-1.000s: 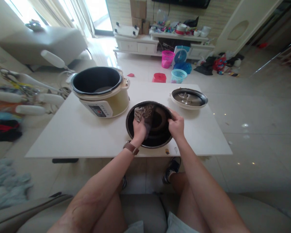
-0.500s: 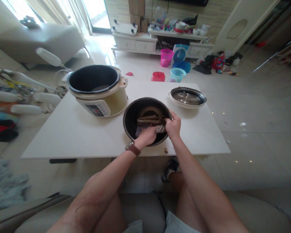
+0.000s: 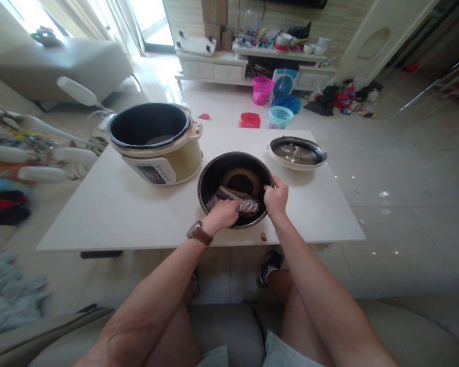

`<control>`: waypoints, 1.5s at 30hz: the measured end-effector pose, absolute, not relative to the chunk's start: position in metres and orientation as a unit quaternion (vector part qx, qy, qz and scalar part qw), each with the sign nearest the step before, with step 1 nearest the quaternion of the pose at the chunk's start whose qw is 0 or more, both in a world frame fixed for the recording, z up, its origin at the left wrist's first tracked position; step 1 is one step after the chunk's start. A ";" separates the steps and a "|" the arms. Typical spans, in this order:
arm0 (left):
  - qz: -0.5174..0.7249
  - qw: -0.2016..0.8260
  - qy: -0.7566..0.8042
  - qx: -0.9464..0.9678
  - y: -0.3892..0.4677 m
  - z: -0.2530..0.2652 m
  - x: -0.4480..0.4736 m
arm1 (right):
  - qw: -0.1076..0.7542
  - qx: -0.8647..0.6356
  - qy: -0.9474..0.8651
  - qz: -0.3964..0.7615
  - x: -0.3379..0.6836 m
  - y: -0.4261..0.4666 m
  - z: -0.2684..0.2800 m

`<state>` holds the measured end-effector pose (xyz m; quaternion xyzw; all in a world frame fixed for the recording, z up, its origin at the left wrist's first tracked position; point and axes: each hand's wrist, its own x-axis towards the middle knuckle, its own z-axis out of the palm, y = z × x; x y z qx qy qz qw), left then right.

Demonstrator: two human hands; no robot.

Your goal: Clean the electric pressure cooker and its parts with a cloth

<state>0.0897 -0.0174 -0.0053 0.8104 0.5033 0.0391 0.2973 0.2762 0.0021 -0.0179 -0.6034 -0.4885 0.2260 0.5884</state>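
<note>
Holding crumpled, patterned cloth (image 3: 248,207); round, dark pot (image 3: 240,181) around it

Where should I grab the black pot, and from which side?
The black pot is probably best held by its rim, from the right, where the right hand grips it. Its mouth tips toward the person, exposing that edge, while the left hand and cloth crowd the near side.
</note>
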 end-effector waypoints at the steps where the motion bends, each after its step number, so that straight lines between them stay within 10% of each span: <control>1: 0.085 0.349 0.492 0.793 -0.019 -0.008 0.095 | 0.588 -0.604 -0.490 0.221 0.275 0.001 -0.018; 7: 0.391 0.544 0.399 0.626 -0.023 -0.018 0.124 | 0.597 -0.605 -0.483 0.211 0.271 -0.002 -0.018; 17: 0.040 0.320 0.428 0.845 -0.035 -0.008 0.095 | 0.586 -0.648 -0.440 0.208 0.293 0.005 -0.018; 29: -0.007 0.238 0.409 0.881 -0.036 -0.011 0.098 | 0.539 -0.575 -0.542 0.293 0.322 0.008 0.003; 37: 0.290 0.557 0.358 0.691 -0.036 -0.014 0.131 | 0.558 -0.590 -0.522 0.260 0.313 0.001 -0.003; 45: 0.242 0.554 0.307 0.735 -0.036 0.005 0.122 | 0.585 -0.616 -0.457 0.264 0.313 0.003 -0.015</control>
